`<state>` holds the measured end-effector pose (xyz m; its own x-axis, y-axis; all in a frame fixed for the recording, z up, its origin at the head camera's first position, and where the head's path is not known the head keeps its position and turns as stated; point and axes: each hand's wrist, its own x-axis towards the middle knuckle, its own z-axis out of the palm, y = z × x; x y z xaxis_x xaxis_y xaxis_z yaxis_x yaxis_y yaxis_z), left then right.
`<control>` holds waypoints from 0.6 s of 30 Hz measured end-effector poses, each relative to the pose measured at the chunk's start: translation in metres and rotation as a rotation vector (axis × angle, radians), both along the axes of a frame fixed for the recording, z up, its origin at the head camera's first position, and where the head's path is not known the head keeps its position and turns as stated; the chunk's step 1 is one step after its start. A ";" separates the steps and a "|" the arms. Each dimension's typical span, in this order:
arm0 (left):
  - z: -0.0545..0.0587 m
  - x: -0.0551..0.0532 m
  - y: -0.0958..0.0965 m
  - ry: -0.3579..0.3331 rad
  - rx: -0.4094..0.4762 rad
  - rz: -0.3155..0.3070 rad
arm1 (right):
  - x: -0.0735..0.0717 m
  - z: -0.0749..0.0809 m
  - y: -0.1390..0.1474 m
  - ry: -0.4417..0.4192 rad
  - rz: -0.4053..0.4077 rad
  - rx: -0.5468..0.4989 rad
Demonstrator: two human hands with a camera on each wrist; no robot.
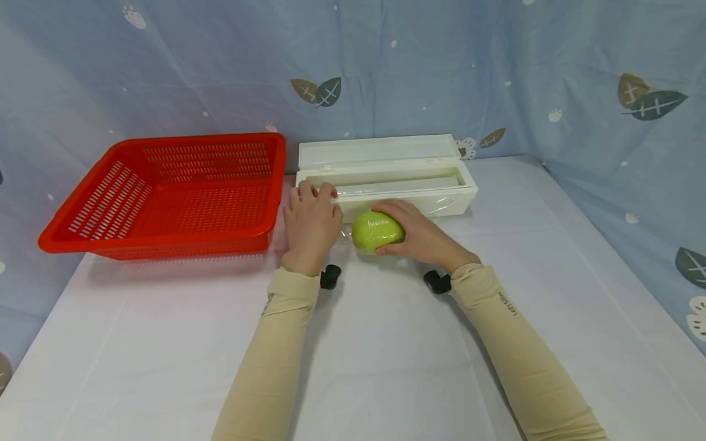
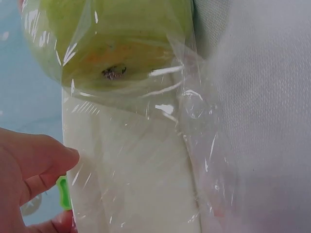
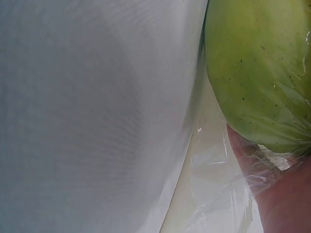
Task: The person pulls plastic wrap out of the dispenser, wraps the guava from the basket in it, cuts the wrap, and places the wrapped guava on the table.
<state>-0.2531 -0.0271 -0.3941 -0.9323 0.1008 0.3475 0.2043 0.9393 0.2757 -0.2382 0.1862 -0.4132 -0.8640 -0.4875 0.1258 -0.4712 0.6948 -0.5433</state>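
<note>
A round-oval yellow-green fruit (image 1: 375,231), covered in clear cling film (image 2: 194,104), sits in front of a long white cling-film box (image 1: 380,205). My right hand (image 1: 416,236) holds the fruit from its right side, thumb in front and fingers behind. The film stretches from the fruit over the box's face toward the left. My left hand (image 1: 313,223) is at the left end of the box. In the left wrist view its thumb and a finger are spread to either side of a small green piece (image 2: 63,192) at the box edge.
The box's hinged lid (image 1: 377,152) is raised at the back, with a white film roll (image 1: 397,186) inside. A red perforated basket (image 1: 165,242) stands left of the box. A white cloth covers the table (image 1: 386,367), and a blue patterned curtain (image 1: 386,61) hangs behind it.
</note>
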 end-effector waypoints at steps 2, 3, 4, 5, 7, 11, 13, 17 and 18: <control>0.000 -0.001 -0.001 -0.005 -0.003 0.006 | 0.000 0.000 0.000 0.000 -0.002 0.000; 0.000 -0.001 -0.001 -0.003 -0.002 0.008 | 0.000 0.000 0.000 0.001 -0.002 -0.001; 0.000 -0.001 -0.002 0.000 -0.001 0.008 | 0.000 0.000 0.000 0.004 -0.004 -0.002; 0.000 -0.001 -0.003 0.005 -0.002 0.009 | 0.000 0.000 0.000 0.005 -0.007 -0.003; 0.000 -0.001 -0.004 0.016 0.000 0.012 | 0.000 0.001 -0.001 0.005 -0.011 -0.005; 0.000 -0.001 -0.006 0.025 0.005 0.018 | 0.001 0.002 -0.001 0.004 -0.017 -0.005; 0.000 -0.001 -0.007 0.016 0.010 0.020 | 0.001 0.001 -0.001 0.000 -0.018 -0.001; -0.001 -0.001 -0.008 -0.005 0.026 0.027 | 0.000 0.001 -0.001 -0.007 -0.017 0.003; -0.001 -0.001 -0.008 -0.008 0.030 0.030 | 0.000 0.000 -0.001 -0.009 -0.018 0.002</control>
